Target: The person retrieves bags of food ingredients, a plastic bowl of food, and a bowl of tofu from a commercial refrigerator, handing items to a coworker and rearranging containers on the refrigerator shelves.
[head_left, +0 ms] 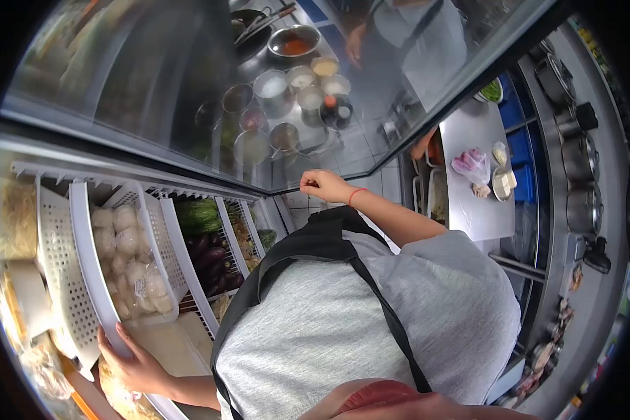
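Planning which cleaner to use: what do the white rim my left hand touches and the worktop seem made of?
White rim: probably plastic, its smooth face softly glossy; painted metal is possible. Worktop: likely stainless steel, satin-finished, judging by its grey colour and diffuse metallic sheen.

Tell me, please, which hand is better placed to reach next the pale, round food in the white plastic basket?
Probably the left hand: it grips the long white plastic rim close to the pale food; the right hand is farther away.
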`<state>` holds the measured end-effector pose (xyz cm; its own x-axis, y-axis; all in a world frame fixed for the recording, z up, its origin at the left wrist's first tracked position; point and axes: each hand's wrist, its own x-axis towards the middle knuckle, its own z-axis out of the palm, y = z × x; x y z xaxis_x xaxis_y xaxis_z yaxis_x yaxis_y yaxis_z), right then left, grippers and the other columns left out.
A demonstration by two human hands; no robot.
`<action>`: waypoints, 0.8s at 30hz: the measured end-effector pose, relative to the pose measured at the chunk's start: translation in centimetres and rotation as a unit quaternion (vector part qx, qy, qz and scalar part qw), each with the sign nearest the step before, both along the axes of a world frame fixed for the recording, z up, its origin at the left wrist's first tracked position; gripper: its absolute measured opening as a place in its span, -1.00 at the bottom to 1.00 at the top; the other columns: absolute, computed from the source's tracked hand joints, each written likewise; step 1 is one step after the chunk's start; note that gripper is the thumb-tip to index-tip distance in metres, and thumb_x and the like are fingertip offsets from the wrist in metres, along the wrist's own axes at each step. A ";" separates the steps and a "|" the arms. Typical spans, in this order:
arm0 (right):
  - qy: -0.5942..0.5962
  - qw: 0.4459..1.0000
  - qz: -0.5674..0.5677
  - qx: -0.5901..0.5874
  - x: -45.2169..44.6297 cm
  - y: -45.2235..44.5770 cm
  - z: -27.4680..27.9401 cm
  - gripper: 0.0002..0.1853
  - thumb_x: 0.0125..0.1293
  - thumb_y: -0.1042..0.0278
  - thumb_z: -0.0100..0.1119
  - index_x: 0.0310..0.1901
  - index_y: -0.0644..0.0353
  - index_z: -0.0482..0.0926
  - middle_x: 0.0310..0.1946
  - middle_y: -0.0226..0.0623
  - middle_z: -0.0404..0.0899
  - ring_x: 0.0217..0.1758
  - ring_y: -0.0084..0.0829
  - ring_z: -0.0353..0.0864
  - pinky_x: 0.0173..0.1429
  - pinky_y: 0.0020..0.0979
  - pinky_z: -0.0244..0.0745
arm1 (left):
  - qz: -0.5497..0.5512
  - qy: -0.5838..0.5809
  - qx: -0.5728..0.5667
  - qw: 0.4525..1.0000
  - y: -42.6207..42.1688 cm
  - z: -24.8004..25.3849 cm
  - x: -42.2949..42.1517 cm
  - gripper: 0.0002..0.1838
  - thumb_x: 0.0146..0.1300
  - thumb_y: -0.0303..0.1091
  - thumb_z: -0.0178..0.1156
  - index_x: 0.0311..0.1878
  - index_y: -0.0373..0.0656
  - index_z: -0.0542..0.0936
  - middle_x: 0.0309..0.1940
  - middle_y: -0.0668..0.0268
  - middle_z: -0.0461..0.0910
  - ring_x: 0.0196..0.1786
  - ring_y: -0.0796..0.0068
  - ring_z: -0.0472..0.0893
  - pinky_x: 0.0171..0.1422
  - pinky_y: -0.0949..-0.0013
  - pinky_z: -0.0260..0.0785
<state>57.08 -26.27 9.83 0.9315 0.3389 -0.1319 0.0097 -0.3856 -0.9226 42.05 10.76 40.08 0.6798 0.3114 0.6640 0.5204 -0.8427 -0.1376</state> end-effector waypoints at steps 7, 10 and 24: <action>-0.073 0.975 0.184 0.096 3.8 8.6 7.9 -0.86 0.26 0.33 0.17 -0.27 0.23 0.54 -0.36 -0.31 0.54 -0.28 -0.48 0.56 -0.16 -0.45 0.46 | -0.072 -0.046 -0.037 0.996 -0.7 -0.1 0.6 -0.63 0.23 -0.17 0.24 0.01 -0.21 0.57 -0.11 0.11 0.63 -0.09 0.15 0.62 0.02 0.27 0.43; -0.152 0.931 0.294 0.155 4.0 14.8 14.6 -0.90 0.27 0.41 0.17 -0.27 0.26 0.56 -0.36 -0.34 0.53 -0.29 -0.54 0.53 -0.17 -0.52 0.44 | -0.075 -0.046 -0.024 0.996 -1.1 0.5 0.4 -0.67 0.16 -0.22 0.27 -0.07 -0.19 0.58 -0.19 0.13 0.64 -0.15 0.15 0.62 -0.05 0.23 0.45; -0.507 0.611 0.435 0.424 -4.5 33.2 30.0 -0.87 0.08 0.52 0.27 -0.32 0.17 0.54 -0.38 -0.33 0.52 -0.37 -0.31 0.53 -0.32 -0.37 0.41 | -0.056 -0.269 0.101 0.956 2.3 10.6 -8.8 -0.70 0.07 -0.27 0.35 -0.13 -0.12 0.59 -0.27 0.27 0.53 -0.19 0.32 0.55 -0.09 0.35 0.43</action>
